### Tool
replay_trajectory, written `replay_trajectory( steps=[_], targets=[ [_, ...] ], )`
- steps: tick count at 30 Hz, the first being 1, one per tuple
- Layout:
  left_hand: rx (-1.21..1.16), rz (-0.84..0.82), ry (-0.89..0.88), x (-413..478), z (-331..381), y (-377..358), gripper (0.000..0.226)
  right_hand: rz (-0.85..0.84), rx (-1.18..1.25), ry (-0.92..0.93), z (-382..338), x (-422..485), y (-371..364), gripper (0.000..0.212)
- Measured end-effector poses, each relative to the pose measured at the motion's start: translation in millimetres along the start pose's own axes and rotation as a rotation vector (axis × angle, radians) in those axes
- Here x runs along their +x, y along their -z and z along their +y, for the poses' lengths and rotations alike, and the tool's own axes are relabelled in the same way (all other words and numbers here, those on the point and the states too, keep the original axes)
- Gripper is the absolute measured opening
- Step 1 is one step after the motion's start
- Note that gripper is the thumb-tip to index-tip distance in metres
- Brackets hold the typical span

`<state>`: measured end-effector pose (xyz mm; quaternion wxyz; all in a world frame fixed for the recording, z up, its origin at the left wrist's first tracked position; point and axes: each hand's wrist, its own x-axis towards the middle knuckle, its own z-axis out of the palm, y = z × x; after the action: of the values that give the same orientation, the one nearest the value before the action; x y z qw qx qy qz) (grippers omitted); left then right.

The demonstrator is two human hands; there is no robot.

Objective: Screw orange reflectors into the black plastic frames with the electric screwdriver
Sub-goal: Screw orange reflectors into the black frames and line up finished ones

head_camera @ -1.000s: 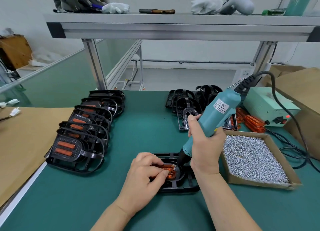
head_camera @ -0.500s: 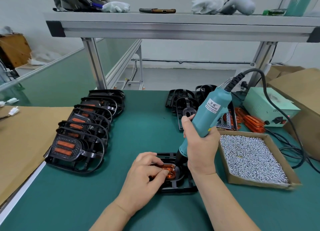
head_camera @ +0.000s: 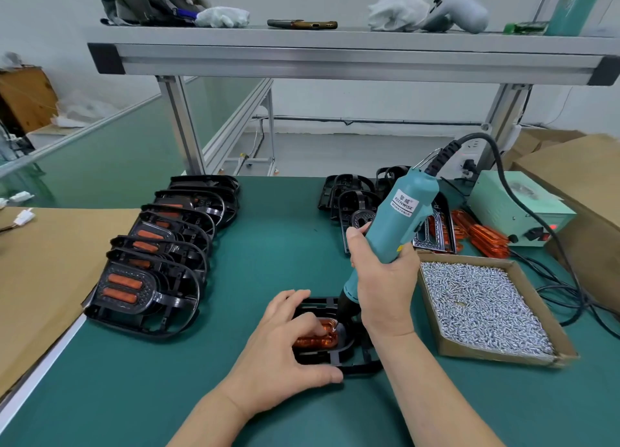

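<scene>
Gripping the screwdriver (head_camera: 396, 225) upright, the right hand (head_camera: 382, 289) sets its tip on the orange reflector (head_camera: 318, 337), while the left hand (head_camera: 285, 349) pinches the black frame (head_camera: 355, 362).

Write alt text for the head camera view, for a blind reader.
A right hand grips a teal electric screwdriver, its tip down on an orange reflector in a black frame, which the left hand holds steady on a green bench. A cardboard box of screws sits to the right; a row of finished frames lies to the left.

Reflector (head_camera: 321, 341) half hidden by left hand (head_camera: 285, 349) (frame (head_camera: 356, 366) too), screwdriver bit (head_camera: 336, 327) blurred
</scene>
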<state>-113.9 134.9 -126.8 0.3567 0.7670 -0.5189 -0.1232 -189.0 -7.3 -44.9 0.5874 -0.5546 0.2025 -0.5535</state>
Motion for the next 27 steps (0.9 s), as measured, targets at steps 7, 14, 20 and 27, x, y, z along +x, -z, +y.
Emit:
replay_trajectory(
  steps=[7,14,20,27],
  targets=[
    [-0.010,0.017,-0.019,0.7,0.6,0.4,0.055,-0.017,0.002,-0.032,1.6,-0.7,0.1,0.022],
    [-0.029,0.020,-0.016,0.4,3.4,1.4,0.054,-0.129,0.016,-0.043,-0.8,-3.2,0.5,0.019],
    [-0.025,0.020,-0.010,0.4,3.6,1.9,0.054,-0.161,0.032,-0.084,-1.9,-3.7,0.2,0.014],
    [-0.015,0.035,-0.018,0.2,2.4,0.7,0.054,-0.144,0.020,-0.048,-0.6,-5.9,-5.6,0.031]
  ],
)
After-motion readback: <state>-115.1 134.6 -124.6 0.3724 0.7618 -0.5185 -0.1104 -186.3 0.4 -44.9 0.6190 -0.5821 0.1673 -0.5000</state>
